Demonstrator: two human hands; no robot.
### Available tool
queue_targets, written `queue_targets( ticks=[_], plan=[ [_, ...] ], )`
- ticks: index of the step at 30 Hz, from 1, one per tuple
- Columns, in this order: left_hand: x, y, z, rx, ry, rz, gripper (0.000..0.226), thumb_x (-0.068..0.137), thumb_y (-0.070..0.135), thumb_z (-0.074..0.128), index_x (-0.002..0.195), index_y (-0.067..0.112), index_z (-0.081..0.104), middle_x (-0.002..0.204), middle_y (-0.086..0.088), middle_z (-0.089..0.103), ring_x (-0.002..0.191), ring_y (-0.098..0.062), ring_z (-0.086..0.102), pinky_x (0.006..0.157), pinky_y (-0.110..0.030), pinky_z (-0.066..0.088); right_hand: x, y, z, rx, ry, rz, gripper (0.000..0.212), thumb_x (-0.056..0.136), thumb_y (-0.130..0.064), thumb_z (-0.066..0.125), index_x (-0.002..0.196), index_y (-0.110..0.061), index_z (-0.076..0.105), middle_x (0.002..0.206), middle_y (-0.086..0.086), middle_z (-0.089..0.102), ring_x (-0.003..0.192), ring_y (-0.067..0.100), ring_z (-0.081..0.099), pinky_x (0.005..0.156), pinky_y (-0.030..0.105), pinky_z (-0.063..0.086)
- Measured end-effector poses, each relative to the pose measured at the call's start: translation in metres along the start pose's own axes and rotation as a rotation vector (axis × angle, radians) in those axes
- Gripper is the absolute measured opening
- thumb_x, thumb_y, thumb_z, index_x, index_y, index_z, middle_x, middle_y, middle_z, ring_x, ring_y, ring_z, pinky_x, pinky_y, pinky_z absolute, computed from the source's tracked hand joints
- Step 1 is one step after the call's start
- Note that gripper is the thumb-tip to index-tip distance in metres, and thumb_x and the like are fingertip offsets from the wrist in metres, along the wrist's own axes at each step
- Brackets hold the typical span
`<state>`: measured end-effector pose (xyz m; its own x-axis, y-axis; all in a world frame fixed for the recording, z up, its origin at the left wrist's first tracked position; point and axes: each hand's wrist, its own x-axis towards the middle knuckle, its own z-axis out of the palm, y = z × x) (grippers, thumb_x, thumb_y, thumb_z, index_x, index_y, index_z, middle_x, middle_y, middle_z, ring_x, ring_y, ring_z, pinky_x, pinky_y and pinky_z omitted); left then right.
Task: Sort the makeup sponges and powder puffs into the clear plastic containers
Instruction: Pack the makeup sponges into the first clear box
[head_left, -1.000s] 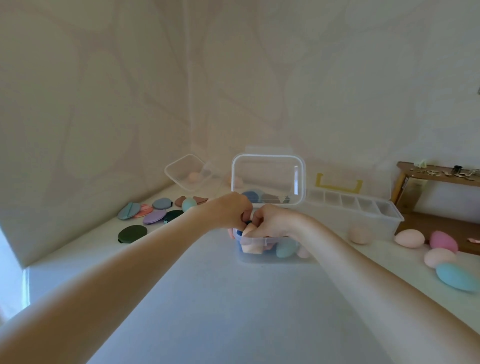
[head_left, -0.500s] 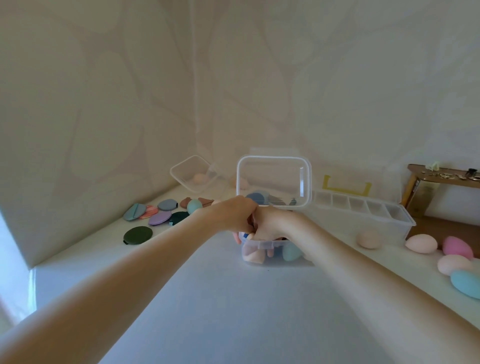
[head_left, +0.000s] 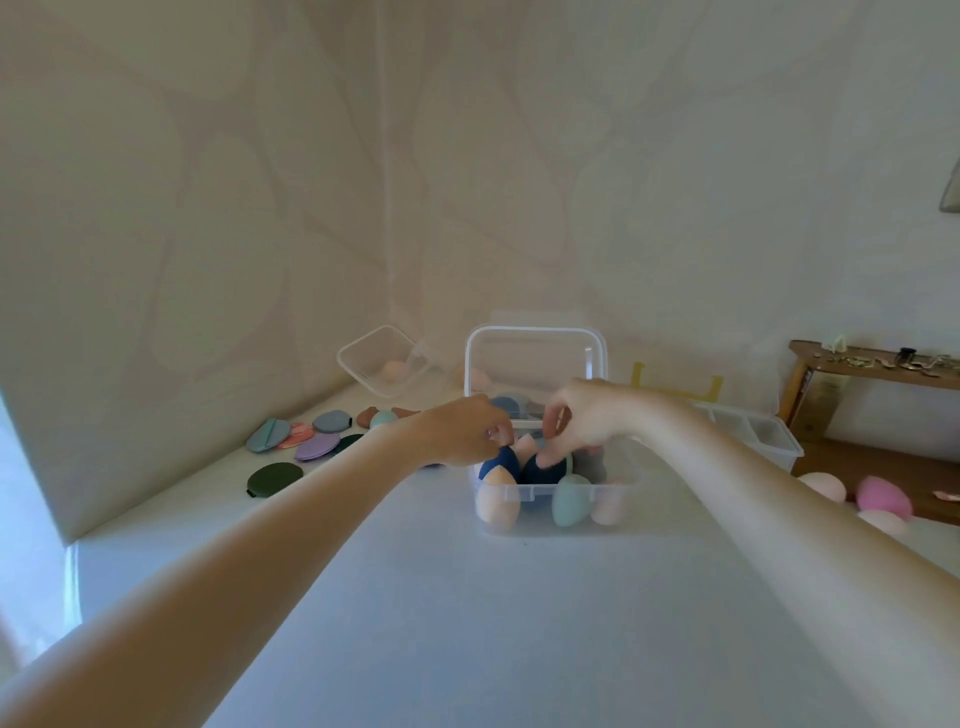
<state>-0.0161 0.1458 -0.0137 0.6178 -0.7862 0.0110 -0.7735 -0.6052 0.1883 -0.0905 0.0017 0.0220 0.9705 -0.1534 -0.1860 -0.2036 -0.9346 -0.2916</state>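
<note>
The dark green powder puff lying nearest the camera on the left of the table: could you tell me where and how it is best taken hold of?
The dark green powder puff lies flat on the white table, apart from the other puffs, so I would pinch its thin rim, coming from above at the near edge. The left hand looks closer. A small tab shows at its near-left edge, probably a strap end.

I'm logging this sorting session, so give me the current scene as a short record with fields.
container in use: clear box, lid up, holding egg-shaped sponges
left hand: over the box's left edge, fingertips at a navy sponge
right hand: above the box, fingers curled, grip unclear
unsorted: flat puffs at left, pink sponge at right
</note>
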Motion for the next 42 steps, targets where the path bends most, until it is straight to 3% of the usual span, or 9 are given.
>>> queue_targets(
  ticks=[4,10,18,24,28,34,36,39,42],
  plan=[
    [0.000,0.010,0.004,-0.032,0.082,0.008,0.031,0.090,0.039,0.052,0.117,0.027,0.058,0.111,0.000,0.048,0.117,-0.022,0.044,0.098,-0.034,0.038,0.002,0.006,0.018,-0.090,-0.047,0.081,0.046,0.077,-0.038,0.073,0.106,-0.009,0.052,0.084,-0.001,0.052,0.067,0.016,0.051,0.056,0.025,0.041],
    [-0.001,0.016,0.013,0.063,0.063,0.031,0.030,0.085,0.038,0.059,0.108,0.020,0.062,0.098,0.000,0.044,0.092,-0.020,0.039,0.079,-0.025,0.027,0.010,0.017,0.030,-0.070,-0.034,0.070,0.045,0.073,-0.031,0.075,0.102,-0.017,0.043,0.100,0.001,0.052,0.088,0.021,0.053,0.065,0.028,0.045],
    [-0.003,0.011,0.019,-0.096,0.123,-0.053,0.029,0.087,0.033,0.058,0.101,0.008,0.066,0.099,-0.007,0.059,0.093,-0.016,0.041,0.060,-0.006,0.018,0.014,0.025,0.045,0.028,0.181,-0.204,0.017,0.079,-0.010,0.063,0.090,-0.019,0.054,0.089,-0.002,0.055,0.077,0.019,0.051,0.070,0.032,0.045],
    [-0.001,0.007,0.023,-0.110,0.143,-0.060,0.024,0.085,0.029,0.061,0.094,0.008,0.066,0.092,-0.003,0.052,0.094,-0.016,0.038,0.075,-0.022,0.029,0.020,0.022,0.045,-0.029,0.148,-0.266,0.022,0.081,-0.003,0.059,0.097,-0.017,0.060,0.089,-0.001,0.053,0.077,0.019,0.048,0.072,0.033,0.044],
    [0.002,0.011,0.020,-0.085,0.098,-0.032,0.030,0.085,0.033,0.060,0.103,0.008,0.060,0.092,-0.002,0.049,0.090,-0.016,0.037,0.069,-0.020,0.026,0.021,0.021,0.046,0.022,0.132,-0.257,0.014,0.085,-0.008,0.055,0.095,-0.016,0.060,0.081,-0.009,0.049,0.071,0.014,0.046,0.068,0.023,0.039],
    [0.020,0.015,0.027,0.017,0.116,-0.075,0.053,0.080,0.045,0.064,0.114,0.009,0.046,0.110,-0.006,0.045,0.108,-0.025,0.038,0.089,-0.034,0.035,0.021,0.022,0.046,-0.034,0.154,-0.243,0.026,0.082,-0.012,0.060,0.107,-0.018,0.056,0.102,-0.002,0.060,0.091,0.020,0.057,0.080,0.029,0.046],
    [0.023,0.015,0.031,0.010,0.132,-0.087,0.052,0.081,0.044,0.063,0.118,0.011,0.046,0.119,-0.007,0.047,0.113,-0.027,0.042,0.096,-0.037,0.036,0.018,0.021,0.045,-0.036,0.183,-0.238,0.030,0.082,-0.014,0.061,0.110,-0.015,0.052,0.100,0.000,0.058,0.090,0.021,0.057,0.074,0.030,0.045],
    [0.023,0.013,0.031,-0.031,0.122,-0.065,0.045,0.081,0.041,0.064,0.113,0.012,0.051,0.109,-0.005,0.047,0.098,-0.022,0.046,0.082,-0.030,0.036,0.014,0.024,0.039,-0.001,0.166,-0.180,0.030,0.080,-0.023,0.068,0.103,-0.015,0.050,0.095,-0.003,0.051,0.085,0.017,0.052,0.065,0.026,0.043],
    [0.022,0.010,0.029,-0.051,0.098,-0.019,0.038,0.081,0.039,0.065,0.108,0.015,0.054,0.100,0.000,0.042,0.089,-0.017,0.044,0.074,-0.025,0.032,0.009,0.032,0.028,0.071,0.071,-0.128,0.030,0.077,-0.024,0.073,0.097,-0.021,0.051,0.099,-0.004,0.053,0.092,0.018,0.056,0.076,0.032,0.052]
  ],
)
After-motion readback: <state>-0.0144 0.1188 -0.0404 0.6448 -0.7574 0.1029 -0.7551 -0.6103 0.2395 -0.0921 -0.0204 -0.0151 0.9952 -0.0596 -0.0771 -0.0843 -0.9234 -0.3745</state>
